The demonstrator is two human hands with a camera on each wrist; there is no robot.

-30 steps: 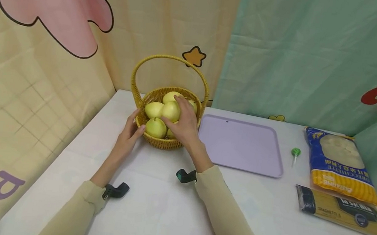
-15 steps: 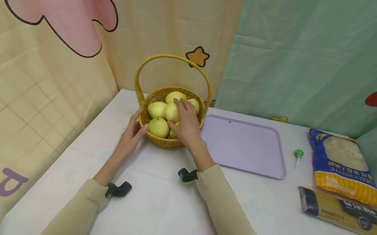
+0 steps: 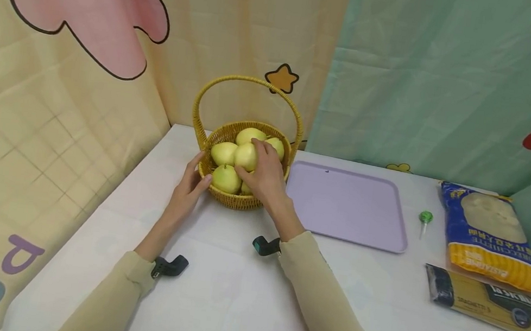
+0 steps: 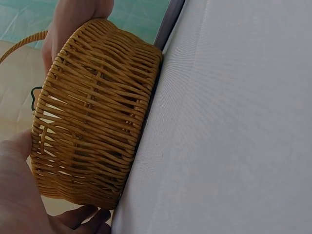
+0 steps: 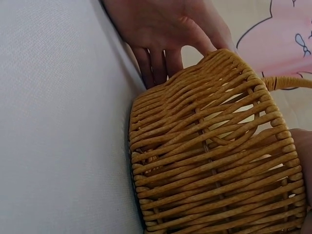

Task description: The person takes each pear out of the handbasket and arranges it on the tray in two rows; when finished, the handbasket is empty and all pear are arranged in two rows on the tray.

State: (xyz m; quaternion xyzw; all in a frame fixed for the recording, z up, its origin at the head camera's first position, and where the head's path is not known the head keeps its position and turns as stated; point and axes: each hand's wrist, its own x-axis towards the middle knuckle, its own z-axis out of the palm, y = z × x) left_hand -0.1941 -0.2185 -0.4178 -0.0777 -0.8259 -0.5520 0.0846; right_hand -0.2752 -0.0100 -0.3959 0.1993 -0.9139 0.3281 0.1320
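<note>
A woven wicker basket [image 3: 235,202] with a tall arched handle stands on the white table, holding several yellow-green pears. My left hand [image 3: 188,190] grips the basket's left side, thumb at the rim and fingers down the outer wall, as the right wrist view also shows at the left hand [image 5: 165,29]. Reaching in from the right, my right hand [image 3: 269,176] holds the top pear [image 3: 245,156] between thumb and fingers. Around it lie another pear [image 3: 226,179] at the front and one more pear [image 3: 223,153] at the left. The basket wall hides the pears in both wrist views.
A flat lilac tray [image 3: 347,205] lies right of the basket. Beyond it are a green lollipop [image 3: 425,217], a blue and yellow pasta bag [image 3: 496,235] and a spaghetti pack [image 3: 491,303]. Printed curtains [image 3: 427,85] stand behind the table and at its sides.
The head view has shifted slightly, so everything sits a little further right. Both hands keep their places at the basket, and the held pear has barely moved.
</note>
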